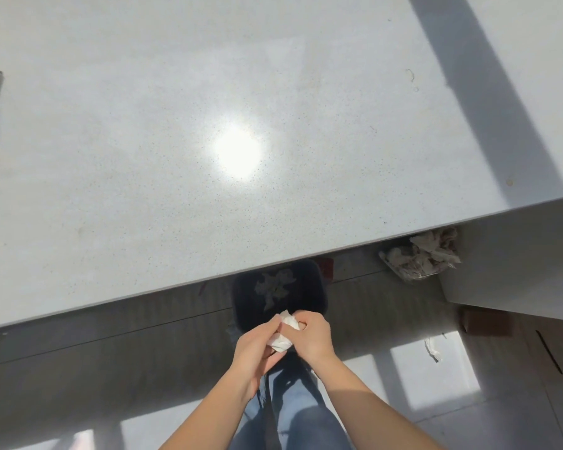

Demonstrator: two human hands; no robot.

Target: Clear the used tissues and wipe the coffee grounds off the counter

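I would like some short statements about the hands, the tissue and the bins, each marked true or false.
1. Both hands hold a white tissue. True.
2. The hands are above the counter. False: the left hand and the right hand are in front of its edge, over the dark bin.
3. The dark bin is empty. False: crumpled paper lies inside.
4. A second container of crumpled tissues stands on the floor to the right. True.

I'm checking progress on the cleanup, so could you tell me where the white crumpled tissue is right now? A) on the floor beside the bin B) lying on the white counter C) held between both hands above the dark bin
C: both the left hand and right hand grip the white crumpled tissue above the dark rectangular bin.
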